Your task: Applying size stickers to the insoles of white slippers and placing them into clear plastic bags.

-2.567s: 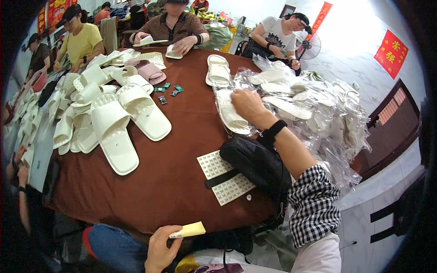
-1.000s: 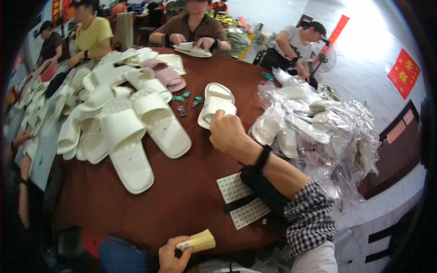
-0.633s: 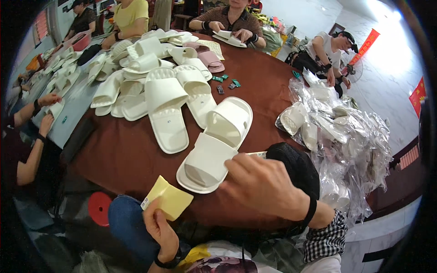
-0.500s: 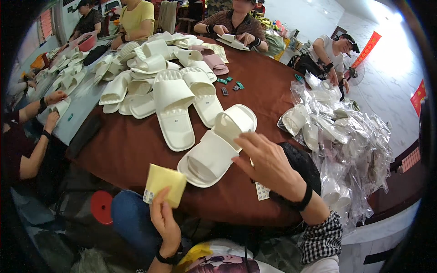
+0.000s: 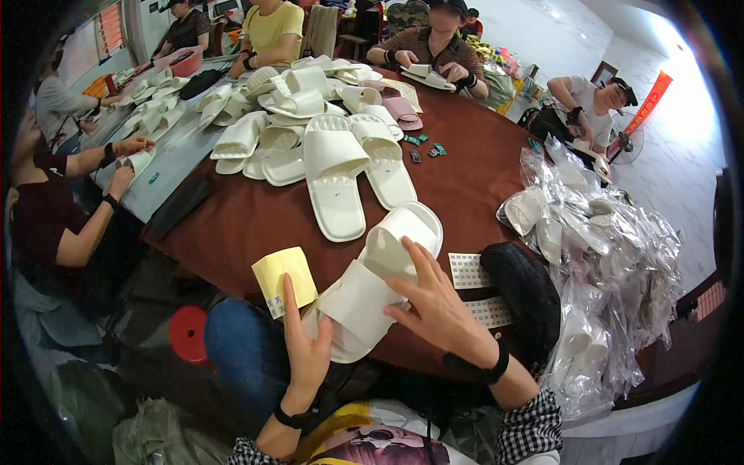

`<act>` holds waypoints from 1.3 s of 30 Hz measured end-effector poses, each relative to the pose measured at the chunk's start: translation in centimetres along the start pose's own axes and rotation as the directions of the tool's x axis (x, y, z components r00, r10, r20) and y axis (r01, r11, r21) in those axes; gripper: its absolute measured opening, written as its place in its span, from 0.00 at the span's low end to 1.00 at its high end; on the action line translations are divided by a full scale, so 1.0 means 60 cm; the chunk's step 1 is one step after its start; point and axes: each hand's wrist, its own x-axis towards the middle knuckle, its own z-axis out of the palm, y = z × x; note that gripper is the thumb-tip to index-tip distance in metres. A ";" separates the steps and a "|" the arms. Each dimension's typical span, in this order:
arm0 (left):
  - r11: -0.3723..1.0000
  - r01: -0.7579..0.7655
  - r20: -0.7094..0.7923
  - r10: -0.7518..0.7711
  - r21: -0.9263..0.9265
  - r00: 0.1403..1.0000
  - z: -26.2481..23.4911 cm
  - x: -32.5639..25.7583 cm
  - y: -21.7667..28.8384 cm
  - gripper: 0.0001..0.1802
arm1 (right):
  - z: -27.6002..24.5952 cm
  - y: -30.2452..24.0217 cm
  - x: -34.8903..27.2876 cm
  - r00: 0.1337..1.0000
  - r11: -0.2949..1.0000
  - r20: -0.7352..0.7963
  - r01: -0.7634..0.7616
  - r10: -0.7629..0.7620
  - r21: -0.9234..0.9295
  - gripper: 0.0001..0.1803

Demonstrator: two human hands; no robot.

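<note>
My left hand [image 5: 307, 358] keeps a yellow label sheet [image 5: 288, 267] under its stretched index finger, while its thumb touches the near white slipper [image 5: 358, 306]. That slipper lies tilted at the table's front edge, toe overlapping the second white slipper [image 5: 404, 231] just beyond it. My right hand [image 5: 443, 310] is open over the pair's right side, fingers apart; its thumb meets the near slipper's strap, and its fingertips reach the far slipper's edge. Two more slippers, including a white slipper [image 5: 335, 182] with a small size mark, lie side by side farther back.
A heap of white slippers [image 5: 267, 139] covers the far left. Bagged slippers [image 5: 577, 232] pile at the right, beside a black mesh bag [image 5: 523, 291]. Label sheets [image 5: 468, 271] lie near it. Small green packets [image 5: 416, 140] dot the brown tablecloth [image 5: 473, 167]. Other people work around.
Both near slippers have come toward me. My left hand has moved up to the near slipper with the yellow sheet, and my right hand has come down against the pair. The view has shifted.
</note>
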 end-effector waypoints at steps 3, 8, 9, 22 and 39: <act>0.834 0.184 0.083 -0.165 -0.520 0.983 0.000 0.004 0.023 0.52 | 0.007 -0.002 -0.017 1.000 1.000 -0.017 -0.012 0.011 -0.026 0.27; 0.449 0.195 0.101 -0.225 -0.872 0.969 -0.004 0.007 0.054 0.57 | 0.002 0.012 -0.020 0.986 0.986 -0.123 -0.095 0.112 0.134 0.25; 0.343 0.208 0.140 -0.212 -0.916 0.967 -0.006 0.003 0.057 0.57 | 0.006 0.009 -0.022 0.967 0.961 -0.161 -0.156 0.195 0.229 0.25; 0.565 0.303 0.111 -0.349 -0.767 0.931 0.006 -0.010 0.059 0.56 | 0.051 0.064 -0.032 0.832 0.853 -0.368 -0.216 0.415 0.474 0.46; 0.661 -0.061 -0.289 -0.241 -0.748 0.927 -0.071 0.023 0.084 0.37 | 0.036 0.117 -0.067 0.631 0.722 -0.520 -0.094 0.576 0.686 0.43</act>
